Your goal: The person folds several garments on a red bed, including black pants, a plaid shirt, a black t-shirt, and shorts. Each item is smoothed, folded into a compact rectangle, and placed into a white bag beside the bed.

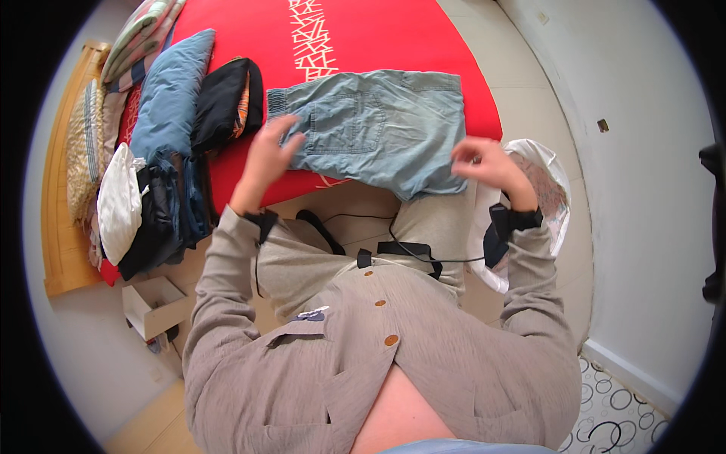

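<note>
Light blue denim shorts (397, 130) with an elastic waistband at the left and a stitched back pocket lie flat and doubled over at the edge of the red bedspread (385, 34). My left hand (275, 153) is at their waistband end, fingers apart and slightly blurred; no cloth is gripped in it. By the opposite end, near the lower right corner, is my right hand (482, 162), its fingers curled and blurred; whether they pinch the fabric is unclear. A folded black garment (222, 105) with an orange patterned part sits to the left of the shorts.
A blue pillow (170, 96), dark folded clothes (156, 215) and a white cloth (120, 204) are at the left, by the wooden headboard (71, 249). A white bag (558, 170) stands on the floor at the right, near the wall. A black cable (420, 254) crosses my lap.
</note>
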Available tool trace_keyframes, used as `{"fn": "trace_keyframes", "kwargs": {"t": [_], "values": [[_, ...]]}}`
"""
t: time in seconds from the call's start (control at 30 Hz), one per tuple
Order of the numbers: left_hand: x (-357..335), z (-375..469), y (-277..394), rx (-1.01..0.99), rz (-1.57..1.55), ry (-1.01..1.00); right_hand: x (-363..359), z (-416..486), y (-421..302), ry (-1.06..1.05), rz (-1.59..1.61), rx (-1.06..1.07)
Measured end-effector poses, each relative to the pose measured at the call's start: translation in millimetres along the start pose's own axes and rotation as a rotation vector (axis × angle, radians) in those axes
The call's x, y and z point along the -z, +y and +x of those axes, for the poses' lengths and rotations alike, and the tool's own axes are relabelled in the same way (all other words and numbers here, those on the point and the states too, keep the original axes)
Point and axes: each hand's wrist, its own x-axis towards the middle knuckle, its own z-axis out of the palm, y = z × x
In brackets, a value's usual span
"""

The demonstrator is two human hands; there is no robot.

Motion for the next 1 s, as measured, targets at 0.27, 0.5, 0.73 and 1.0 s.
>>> {"fn": "trace_keyframes", "kwargs": {"t": [0.27,0.5,0.73,1.0], "values": [[5.2,64.8,-109.6,0.489,0.261,-0.065,-4.8,105.6,46.4,0.397,-0.287,-0.273],[21.1,89.7,-119.9,0.432,0.435,0.101,-13.5,84.3,57.5,0.481,-0.133,-0.174],[1.8,1.0,-66.2,0.456,0.456,0.083,-44.5,-5.1,-21.2,0.185,-0.343,0.235],[12.9,-19.1,-66.8,0.257,0.282,0.330,-108.1,-10.2,-14.2,0.183,-0.494,0.409]]}}
